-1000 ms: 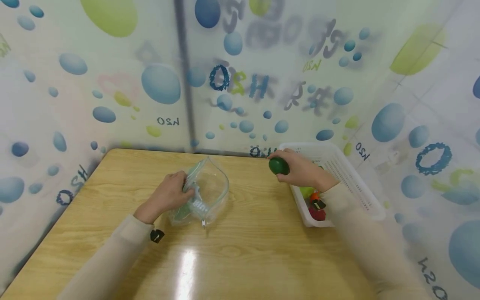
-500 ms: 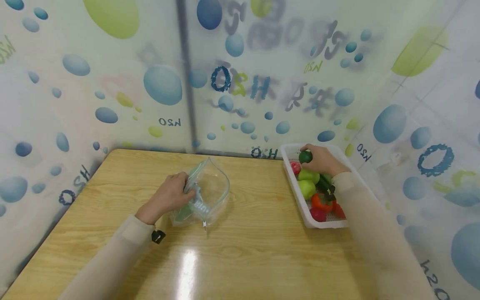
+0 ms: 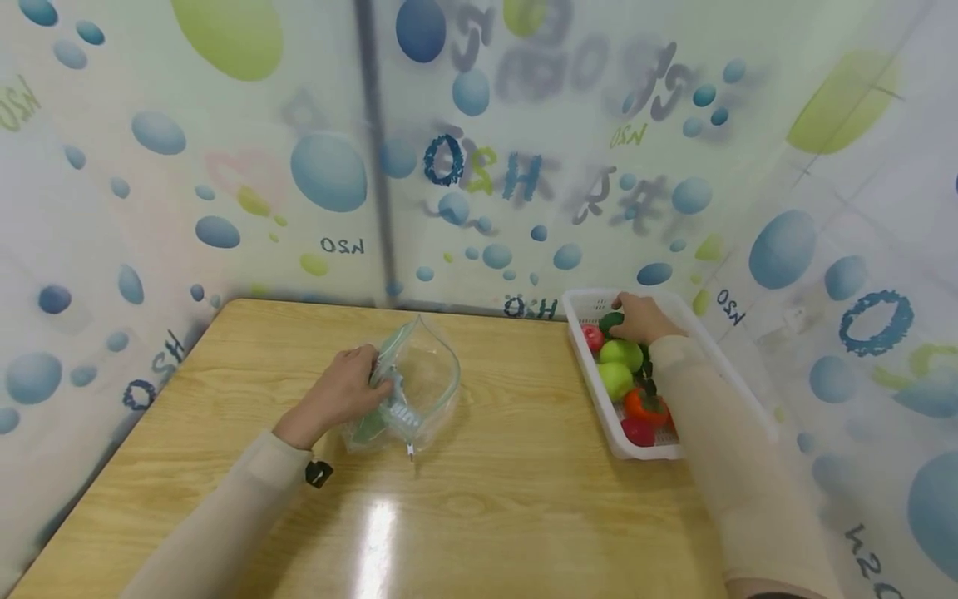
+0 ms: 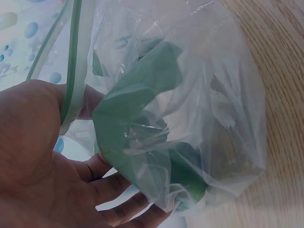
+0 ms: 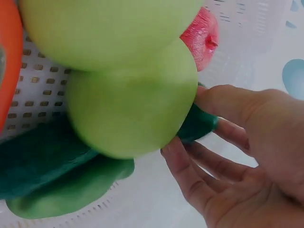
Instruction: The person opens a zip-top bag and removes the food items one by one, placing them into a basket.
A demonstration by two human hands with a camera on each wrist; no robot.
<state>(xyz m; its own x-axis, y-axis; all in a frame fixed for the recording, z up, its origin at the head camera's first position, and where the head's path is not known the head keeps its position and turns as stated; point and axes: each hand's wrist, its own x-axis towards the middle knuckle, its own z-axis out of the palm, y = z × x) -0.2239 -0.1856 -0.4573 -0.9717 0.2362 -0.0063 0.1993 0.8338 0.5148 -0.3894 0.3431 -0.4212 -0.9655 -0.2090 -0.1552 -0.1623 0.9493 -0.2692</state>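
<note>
At the left of the head view my left hand grips the edge of a clear zip bag. Its mouth stands open. The left wrist view shows the bag's green zip strip between thumb and fingers. Green shapes show on the bag; whether printed or inside, I cannot tell. Over on the right, my right hand reaches into a white basket and holds a dark green oval fruit between thumb and fingers. A light green apple-like fruit partly hides it.
The basket also holds a second light green fruit, a pink fruit, an orange-red persimmon-like fruit, a dark red fruit and a dark green cucumber-like vegetable. Patterned walls border the wooden table.
My right hand has carried the dark green fruit rightward from above the basket's left rim and down into its far part. My left hand keeps its hold on the bag.
</note>
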